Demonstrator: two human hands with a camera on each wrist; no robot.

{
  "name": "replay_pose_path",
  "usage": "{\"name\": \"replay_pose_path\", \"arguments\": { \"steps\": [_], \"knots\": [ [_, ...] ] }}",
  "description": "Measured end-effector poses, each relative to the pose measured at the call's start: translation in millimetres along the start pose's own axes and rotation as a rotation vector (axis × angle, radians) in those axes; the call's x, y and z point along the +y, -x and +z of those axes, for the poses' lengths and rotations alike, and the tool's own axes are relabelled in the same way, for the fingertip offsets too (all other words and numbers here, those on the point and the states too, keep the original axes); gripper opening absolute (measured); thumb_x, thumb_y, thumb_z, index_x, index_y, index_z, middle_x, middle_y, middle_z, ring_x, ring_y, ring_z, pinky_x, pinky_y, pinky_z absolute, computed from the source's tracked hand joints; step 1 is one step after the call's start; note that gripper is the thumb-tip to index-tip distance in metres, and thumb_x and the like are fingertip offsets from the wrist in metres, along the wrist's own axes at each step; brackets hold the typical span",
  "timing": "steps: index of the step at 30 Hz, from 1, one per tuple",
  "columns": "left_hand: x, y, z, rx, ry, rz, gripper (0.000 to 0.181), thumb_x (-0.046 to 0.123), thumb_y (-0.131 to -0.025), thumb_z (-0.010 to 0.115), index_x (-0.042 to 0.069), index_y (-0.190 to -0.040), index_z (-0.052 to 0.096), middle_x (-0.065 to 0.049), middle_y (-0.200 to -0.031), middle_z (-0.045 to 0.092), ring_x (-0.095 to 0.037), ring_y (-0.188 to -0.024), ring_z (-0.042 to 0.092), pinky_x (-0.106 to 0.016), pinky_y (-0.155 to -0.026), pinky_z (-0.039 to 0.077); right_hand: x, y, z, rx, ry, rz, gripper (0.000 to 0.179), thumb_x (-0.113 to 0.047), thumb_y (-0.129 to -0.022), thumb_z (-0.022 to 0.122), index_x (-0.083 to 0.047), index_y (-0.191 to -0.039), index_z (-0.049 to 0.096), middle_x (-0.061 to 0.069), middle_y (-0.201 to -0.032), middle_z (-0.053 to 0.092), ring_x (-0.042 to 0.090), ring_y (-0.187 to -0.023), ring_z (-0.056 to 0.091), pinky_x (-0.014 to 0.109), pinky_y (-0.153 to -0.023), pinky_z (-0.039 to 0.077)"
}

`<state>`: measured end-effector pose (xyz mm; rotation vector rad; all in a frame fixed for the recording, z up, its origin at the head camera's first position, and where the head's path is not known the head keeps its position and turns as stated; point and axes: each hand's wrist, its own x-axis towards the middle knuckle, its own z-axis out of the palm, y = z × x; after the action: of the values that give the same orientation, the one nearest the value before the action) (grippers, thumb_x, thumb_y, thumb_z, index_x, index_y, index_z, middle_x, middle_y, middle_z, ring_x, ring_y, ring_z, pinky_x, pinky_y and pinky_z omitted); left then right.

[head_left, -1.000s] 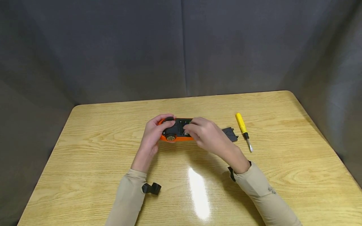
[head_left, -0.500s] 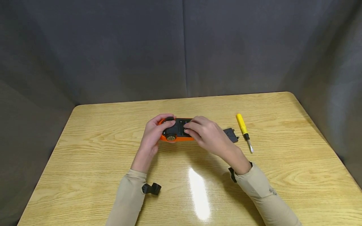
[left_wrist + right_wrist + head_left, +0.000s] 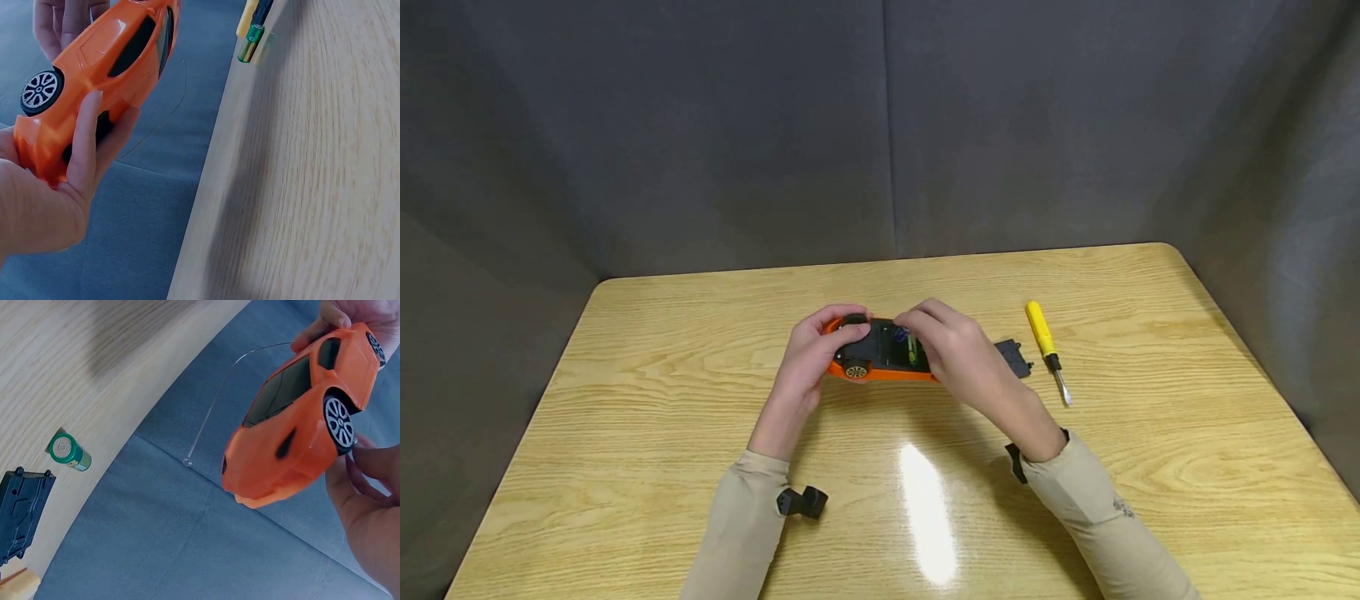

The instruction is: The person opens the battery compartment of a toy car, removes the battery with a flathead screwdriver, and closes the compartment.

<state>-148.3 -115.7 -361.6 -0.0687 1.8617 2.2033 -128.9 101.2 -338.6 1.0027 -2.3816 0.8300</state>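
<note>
Left hand (image 3: 805, 354) grips orange toy car (image 3: 872, 354), frame centre, thumb across underside, presumably steadying open bay (image 3: 898, 345) face-up. Right hand (image 3: 958, 354) arches over bay; I can't tell whether fingers pinch anything. Black cover (image 3: 1013, 358), yellow-handled flathead screwdriver (image 3: 1047, 346) lie at right, seemingly within reach. Tabletop (image 3: 647, 400) gives me room at left; far edge runs behind car.

table (image 3: 647, 400); screwdriver (image 3: 1046, 342), cover (image 3: 1014, 357), battery (image 3: 75, 454) atop
</note>
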Motion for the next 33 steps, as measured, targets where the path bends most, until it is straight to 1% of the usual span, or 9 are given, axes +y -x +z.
{"name": "replay_pose_path", "arguments": {
  "steps": [4, 9, 12, 19, 21, 22, 25, 28, 33],
  "knots": [
    [-0.3, -0.2, 0.4, -0.002, -0.006, -0.001, 0.034, 0.009, -0.096, 0.07, -0.002, -0.128, 0.067, -0.013, -0.13, 0.061, -0.028, -0.105, 0.067, -0.041, -0.066, 0.064, -0.8, -0.3, -1.6, -0.014, -0.004, 0.045, 0.031, 0.025, -0.088, 0.06, 0.008, -0.111, 0.072, 0.019, -0.107, 0.068, 0.031, -0.092, 0.071, 0.038, -0.078, 0.062],
    [-0.1, 0.2, 0.2, 0.0, -0.003, -0.007, 0.033, 0.01, -0.096, 0.07, -0.001, -0.128, 0.067, -0.013, -0.13, 0.062, -0.029, -0.104, 0.067, -0.043, -0.063, 0.064, -1.7, -1.2, -0.8, -0.031, 0.002, 0.091, 0.032, 0.025, -0.087, 0.056, 0.012, -0.11, 0.072, 0.023, -0.111, 0.068, 0.035, -0.097, 0.071, 0.04, -0.08, 0.062],
    [-0.2, -0.2, 0.9, 0.0, -0.007, -0.007, 0.033, 0.01, -0.096, 0.07, -0.001, -0.127, 0.067, -0.012, -0.131, 0.062, -0.028, -0.105, 0.066, -0.04, -0.067, 0.064, -2.4, -1.6, 0.1, -0.033, -0.003, 0.104, 0.03, 0.024, -0.088, 0.056, 0.011, -0.108, 0.073, 0.023, -0.111, 0.068, 0.035, -0.097, 0.071, 0.04, -0.08, 0.062],
    [-1.5, 0.2, 3.4, 0.002, -0.028, -0.008, 0.033, 0.01, -0.095, 0.071, 0.0, -0.126, 0.069, -0.013, -0.129, 0.064, -0.028, -0.106, 0.065, -0.038, -0.071, 0.064, -3.1, -0.8, 3.4, 0.065, 0.007, 0.115, 0.018, 0.014, -0.095, 0.061, 0.008, -0.109, 0.071, 0.019, -0.101, 0.067, 0.03, -0.084, 0.069, 0.037, -0.071, 0.062],
    [-1.9, 0.7, 4.7, -0.002, -0.038, -0.007, 0.032, 0.009, -0.095, 0.071, 0.0, -0.125, 0.069, -0.014, -0.129, 0.064, -0.028, -0.105, 0.066, -0.038, -0.071, 0.064, -3.1, -0.6, 3.5, 0.083, 0.019, 0.128, 0.015, 0.011, -0.097, 0.063, 0.007, -0.109, 0.07, 0.019, -0.099, 0.067, 0.029, -0.082, 0.069, 0.037, -0.07, 0.061],
    [-2.1, 1.1, 5.4, -0.005, -0.045, -0.008, 0.032, 0.009, -0.095, 0.072, 0.001, -0.125, 0.069, -0.014, -0.129, 0.064, -0.027, -0.105, 0.066, -0.036, -0.073, 0.064, -3.1, -0.3, 3.4, 0.083, 0.028, 0.137, 0.015, 0.011, -0.097, 0.063, 0.007, -0.109, 0.07, 0.018, -0.098, 0.067, 0.029, -0.081, 0.069, 0.038, -0.069, 0.061],
    [-3.0, 1.8, 7.1, -0.021, -0.075, -0.008, 0.031, 0.009, -0.094, 0.072, 0.001, -0.124, 0.07, -0.013, -0.129, 0.064, -0.027, -0.104, 0.066, -0.034, -0.078, 0.062, -3.0, -0.1, 2.4, 0.053, 0.066, 0.174, 0.016, 0.012, -0.097, 0.061, 0.007, -0.109, 0.069, 0.019, -0.096, 0.069, 0.03, -0.081, 0.069, 0.04, -0.069, 0.061],
    [-4.0, 2.5, 8.4, -0.051, -0.107, -0.01, 0.031, 0.01, -0.094, 0.072, 0.002, -0.125, 0.071, -0.012, -0.129, 0.065, -0.026, -0.103, 0.066, -0.032, -0.082, 0.06, -2.5, -0.1, 1.4, -0.005, 0.097, 0.216, 0.021, 0.017, -0.094, 0.058, 0.008, -0.111, 0.067, 0.021, -0.097, 0.07, 0.031, -0.082, 0.07, 0.041, -0.07, 0.062],
    [-4.1, 3.2, 9.9, -0.088, -0.123, -0.011, 0.032, 0.011, -0.095, 0.071, 0.002, -0.126, 0.071, -0.012, -0.13, 0.064, -0.026, -0.103, 0.066, -0.032, -0.083, 0.059, -2.0, -0.9, 1.8, -0.075, 0.067, 0.295, 0.031, 0.02, -0.091, 0.051, 0.01, -0.117, 0.066, 0.024, -0.105, 0.069, 0.031, -0.08, 0.068, 0.04, -0.069, 0.061]
  ]
}}
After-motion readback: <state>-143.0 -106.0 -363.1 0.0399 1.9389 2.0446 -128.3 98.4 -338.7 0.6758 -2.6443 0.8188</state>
